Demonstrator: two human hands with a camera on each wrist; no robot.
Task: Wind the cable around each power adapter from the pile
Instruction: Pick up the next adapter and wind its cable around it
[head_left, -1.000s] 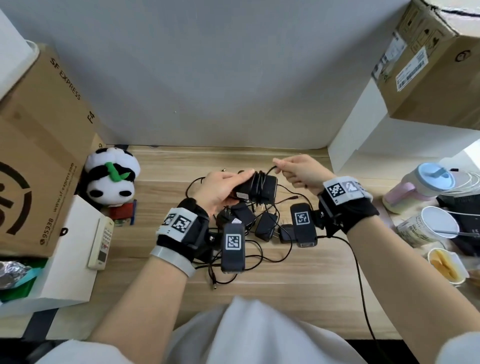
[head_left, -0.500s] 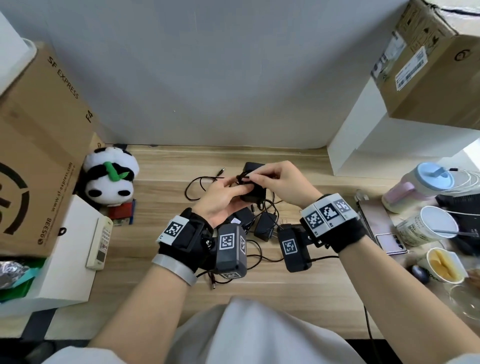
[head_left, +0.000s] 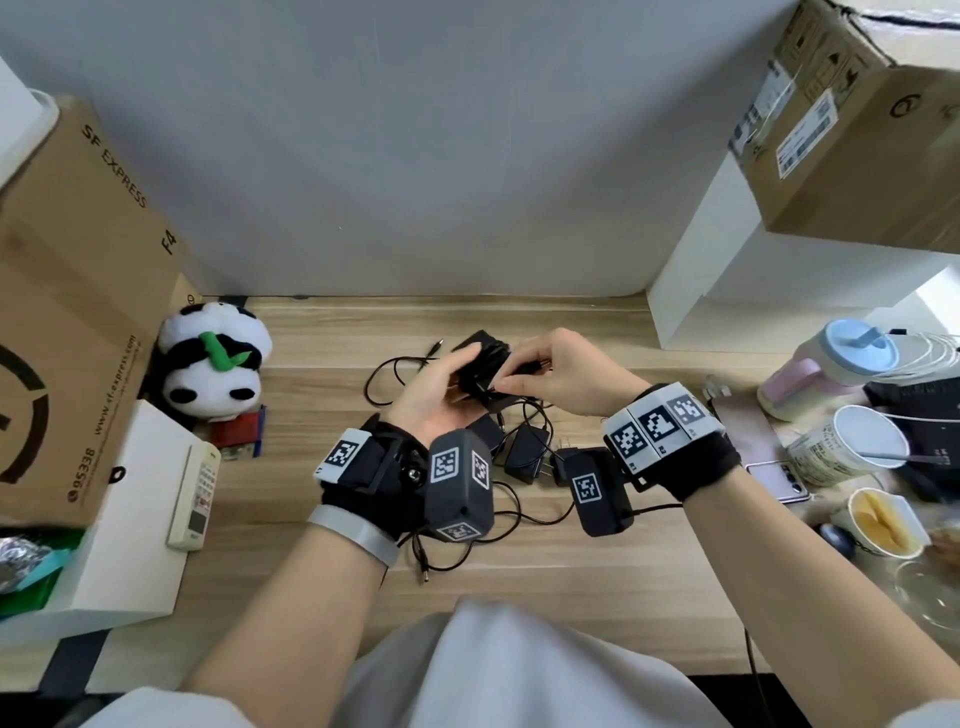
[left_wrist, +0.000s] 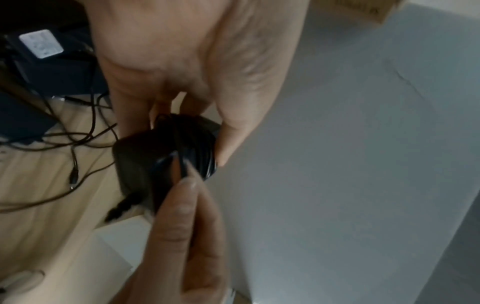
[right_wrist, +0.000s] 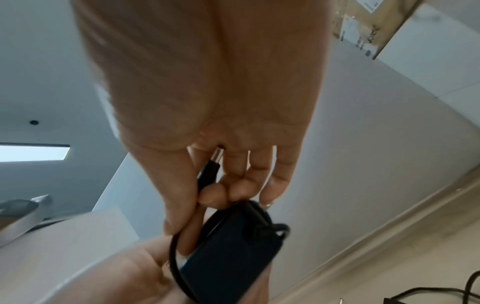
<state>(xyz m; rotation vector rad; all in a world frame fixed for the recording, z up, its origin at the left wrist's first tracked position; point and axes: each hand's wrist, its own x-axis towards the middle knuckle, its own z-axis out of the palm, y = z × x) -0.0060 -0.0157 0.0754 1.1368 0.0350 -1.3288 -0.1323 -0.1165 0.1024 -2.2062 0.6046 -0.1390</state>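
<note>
Left hand (head_left: 434, 400) grips the black power adapter (head_left: 480, 364) above the tabletop (head_left: 322, 525), right hand (head_left: 558, 376) pinches its cable (right_wrist: 174, 259) end against the wound coils.

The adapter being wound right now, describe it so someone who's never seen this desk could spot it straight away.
On the wooden desk, look past the pile of black adapters to the two hands. The adapter is the black block in the left hand, off the desk. Unlike the pile's loose cables, its cable is wound round it, the end pinched by the right hand.
</note>
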